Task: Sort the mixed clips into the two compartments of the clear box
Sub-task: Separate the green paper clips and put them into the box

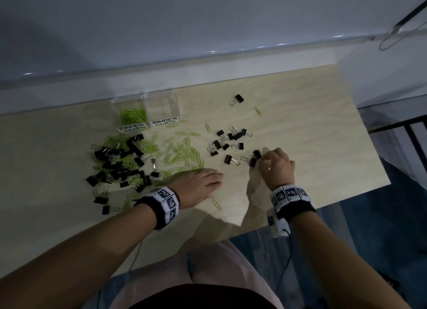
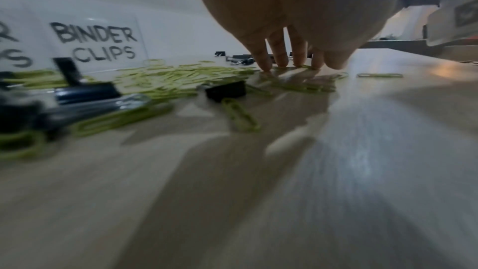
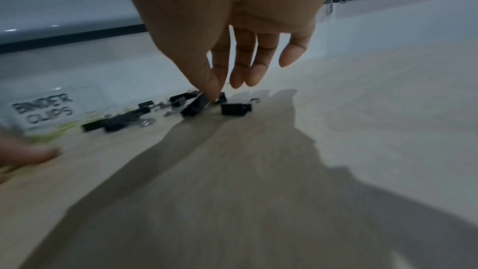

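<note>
The clear box stands at the back of the table. Its left compartment, labelled PAPER CLIPS, holds green paper clips; the BINDER CLIPS compartment looks empty. A mixed pile of black and green clips lies at the left. Loose green paper clips are spread in the middle. My left hand lies flat, its straight fingertips pressing on paper clips. Right of a group of black binder clips, my right hand pinches a black binder clip between thumb and forefinger.
One binder clip and a paper clip lie alone at the back right. Another paper clip lies near the front edge. The table ends close to my right wrist; a wall ledge runs behind the box.
</note>
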Demonstrator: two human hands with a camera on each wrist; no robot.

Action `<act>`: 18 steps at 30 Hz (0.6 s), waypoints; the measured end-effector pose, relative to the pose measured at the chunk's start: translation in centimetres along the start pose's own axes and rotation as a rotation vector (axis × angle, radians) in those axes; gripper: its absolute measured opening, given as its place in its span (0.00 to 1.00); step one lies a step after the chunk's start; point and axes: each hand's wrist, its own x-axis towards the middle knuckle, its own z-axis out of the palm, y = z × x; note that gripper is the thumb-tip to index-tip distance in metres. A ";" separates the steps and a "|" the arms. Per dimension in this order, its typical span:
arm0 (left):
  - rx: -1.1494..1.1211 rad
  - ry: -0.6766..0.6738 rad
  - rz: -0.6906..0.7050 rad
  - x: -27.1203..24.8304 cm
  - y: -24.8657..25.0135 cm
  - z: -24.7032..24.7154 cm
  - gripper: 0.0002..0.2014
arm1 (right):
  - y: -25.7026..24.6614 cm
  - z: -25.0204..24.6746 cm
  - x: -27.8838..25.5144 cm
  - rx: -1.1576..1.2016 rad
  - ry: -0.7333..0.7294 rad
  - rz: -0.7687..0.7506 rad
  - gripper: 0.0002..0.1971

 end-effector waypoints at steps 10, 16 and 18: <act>-0.117 0.167 -0.366 0.4 -5.0 -3.7 0.17 | -3.0 -1.4 14.6 0.051 -0.095 0.097 0.15; -0.078 -0.044 -0.480 3.8 -6.7 -5.3 0.31 | -7.5 -0.6 15.4 -0.115 -0.183 0.077 0.11; -0.033 -0.099 -0.473 3.5 -6.6 -4.8 0.32 | -9.2 0.3 14.5 -0.136 -0.199 0.016 0.10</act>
